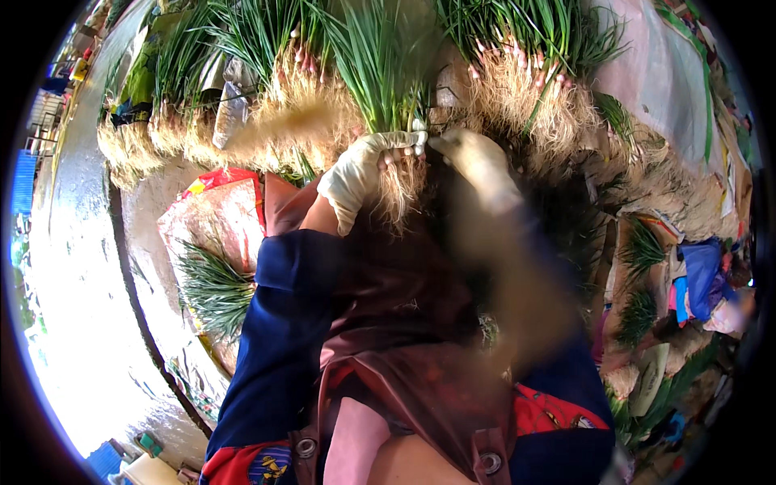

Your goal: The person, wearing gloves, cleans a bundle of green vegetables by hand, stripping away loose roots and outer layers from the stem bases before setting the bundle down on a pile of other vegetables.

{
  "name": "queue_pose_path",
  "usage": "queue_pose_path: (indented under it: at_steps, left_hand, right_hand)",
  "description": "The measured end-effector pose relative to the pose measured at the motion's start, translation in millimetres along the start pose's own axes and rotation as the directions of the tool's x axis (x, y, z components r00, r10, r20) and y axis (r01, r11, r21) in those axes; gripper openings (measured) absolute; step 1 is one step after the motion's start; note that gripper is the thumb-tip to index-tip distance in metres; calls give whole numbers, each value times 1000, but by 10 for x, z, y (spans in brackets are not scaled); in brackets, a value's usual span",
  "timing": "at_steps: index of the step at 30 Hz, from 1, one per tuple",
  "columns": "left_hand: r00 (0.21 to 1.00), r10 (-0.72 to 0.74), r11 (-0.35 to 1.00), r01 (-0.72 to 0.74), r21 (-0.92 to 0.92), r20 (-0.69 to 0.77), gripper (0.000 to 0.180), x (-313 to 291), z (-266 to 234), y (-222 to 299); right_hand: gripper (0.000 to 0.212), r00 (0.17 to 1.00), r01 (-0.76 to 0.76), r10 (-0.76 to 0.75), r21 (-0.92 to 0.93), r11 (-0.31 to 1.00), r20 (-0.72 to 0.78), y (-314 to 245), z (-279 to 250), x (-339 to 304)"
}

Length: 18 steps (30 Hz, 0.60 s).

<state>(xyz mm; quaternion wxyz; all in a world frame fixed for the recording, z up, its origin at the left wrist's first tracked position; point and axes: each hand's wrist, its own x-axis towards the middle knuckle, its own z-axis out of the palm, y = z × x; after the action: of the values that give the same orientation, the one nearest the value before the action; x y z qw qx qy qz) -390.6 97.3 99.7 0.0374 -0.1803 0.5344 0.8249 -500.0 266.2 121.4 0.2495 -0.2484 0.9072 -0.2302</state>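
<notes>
My left hand (356, 176), in a cream glove, is wrapped round a bunch of spring onions (364, 77). Their green leaves point away from me, the small pale and pinkish bulbs show at my fingers, and tan roots hang below. Close by on the right is my right hand (482, 166), gloved the same way, its fingers drawn together beside the bulbs. Blur hides whether anything small is between those fingertips.
More rooted spring onions (533, 89) lie in bundles along the far side. A pale sheet (659, 77) covers part of the far right. On the left sits a red-and-clear plastic bag (214, 214) beside cut green leaves (214, 287). Another person (707, 279) is at the right.
</notes>
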Motion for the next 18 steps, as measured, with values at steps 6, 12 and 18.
queue_pose_path:
  at_steps: [6,12,18]
  left_hand:
    - [996,60,977,-71,-199,-62,24,-168,62,302]
    - [974,-212,957,191,-220,-78,26,-267,239,314]
    - [978,-206,956,194,-220,-34,23,-180,168,165]
  right_hand:
    - [26,962,-217,14,736,641,272,-3,167,393]
    - [24,960,-62,-231,926,374,157,120,137,244]
    - [21,945,-115,-267,957,265,188,-170,154,162]
